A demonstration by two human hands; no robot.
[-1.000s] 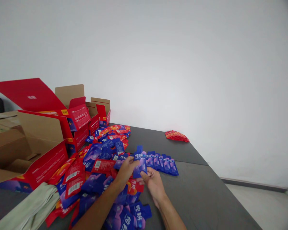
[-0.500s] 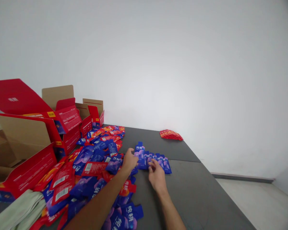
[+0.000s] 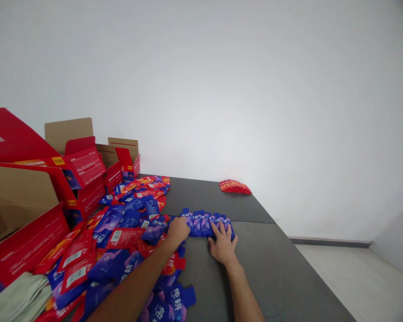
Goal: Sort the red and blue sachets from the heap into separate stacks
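Blue sachets point(image 3: 197, 225) lie overlapped in a row on the dark table point(image 3: 255, 264). Over the right part of that row my right hand point(image 3: 223, 243) rests with its fingers spread. My left hand point(image 3: 179, 229) is at the row's left end, fingers curled and pressed together; what they hold, if anything, is hidden. Left of it spreads a loose heap of blue and red sachets point(image 3: 126, 237), partly covered by my left forearm.
Open red cartons point(image 3: 27, 241) stand along the left side. A fanned stack of red sachets point(image 3: 235, 186) lies near the wall at the back. Pale green cloth point(image 3: 22, 297) is at the lower left. The table's right edge drops to a light floor.
The sachet that stood higher at the row's left is now in line with the others. My left hand has closed at that end, and my right hand has spread its fingers over the row.
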